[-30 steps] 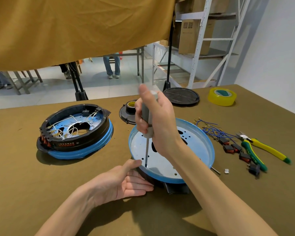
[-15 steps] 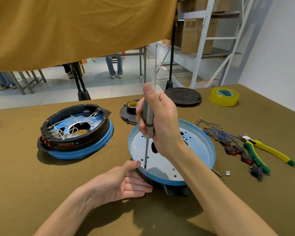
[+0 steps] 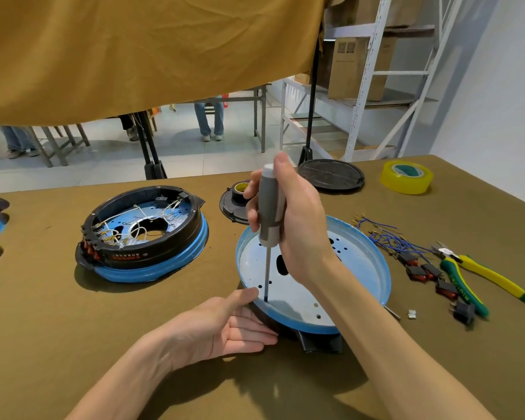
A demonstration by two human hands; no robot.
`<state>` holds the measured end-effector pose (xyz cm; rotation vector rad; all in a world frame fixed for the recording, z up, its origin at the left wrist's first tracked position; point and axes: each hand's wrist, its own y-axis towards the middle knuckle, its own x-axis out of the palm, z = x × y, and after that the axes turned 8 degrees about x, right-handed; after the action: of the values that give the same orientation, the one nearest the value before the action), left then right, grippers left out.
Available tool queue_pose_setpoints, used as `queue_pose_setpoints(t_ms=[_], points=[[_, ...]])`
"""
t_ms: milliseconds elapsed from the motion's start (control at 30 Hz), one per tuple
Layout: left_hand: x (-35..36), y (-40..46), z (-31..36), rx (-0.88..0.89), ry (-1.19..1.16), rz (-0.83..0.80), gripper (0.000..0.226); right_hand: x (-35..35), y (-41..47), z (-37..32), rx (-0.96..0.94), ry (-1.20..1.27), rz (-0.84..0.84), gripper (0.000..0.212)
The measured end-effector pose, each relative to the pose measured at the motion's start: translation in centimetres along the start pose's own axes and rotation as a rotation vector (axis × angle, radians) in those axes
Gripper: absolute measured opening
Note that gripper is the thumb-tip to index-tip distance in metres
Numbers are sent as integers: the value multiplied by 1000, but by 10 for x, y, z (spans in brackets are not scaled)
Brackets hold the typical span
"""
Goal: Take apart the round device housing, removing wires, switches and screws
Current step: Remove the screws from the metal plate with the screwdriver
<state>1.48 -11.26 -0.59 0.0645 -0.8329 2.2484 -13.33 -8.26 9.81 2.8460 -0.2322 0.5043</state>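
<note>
A round housing with a blue rim and a white perforated plate lies in front of me on the table. My right hand grips a grey-handled screwdriver, held upright. Its tip sits in a hole near the plate's near-left edge. My left hand rests palm up against the housing's near-left rim, thumb on the rim, fingers straight. Removed blue wires and black and red switches lie to the right. A loose screw lies by the rim.
A second round housing, still wired, sits at the left. Yellow-green pliers lie at the right, a yellow tape roll far right, two black round covers behind. A tan cloth hangs above the table's far edge.
The screwdriver and my right hand stay on the same hole, the grip shifting slightly around the handle. My left hand keeps its place at the rim.
</note>
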Motion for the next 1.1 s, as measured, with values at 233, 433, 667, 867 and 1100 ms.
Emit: queue_pose_setpoints(t_ms=[233,433,667,867,1100], points=[[-2,0,1,-1,21,-23,76,0,1,1,0,-47,32,46],[-2,0,1,8,24,-30,77,0,1,1,29,18,21,51],[-4,2,0,-4,3,-35,77,2,-2,2,-31,-63,36,43],[-7,0,1,-8,-53,-58,93,3,-1,3,35,-19,-23,53],[-9,0,0,-19,-81,-77,94,0,0,4,-24,-56,16,37]])
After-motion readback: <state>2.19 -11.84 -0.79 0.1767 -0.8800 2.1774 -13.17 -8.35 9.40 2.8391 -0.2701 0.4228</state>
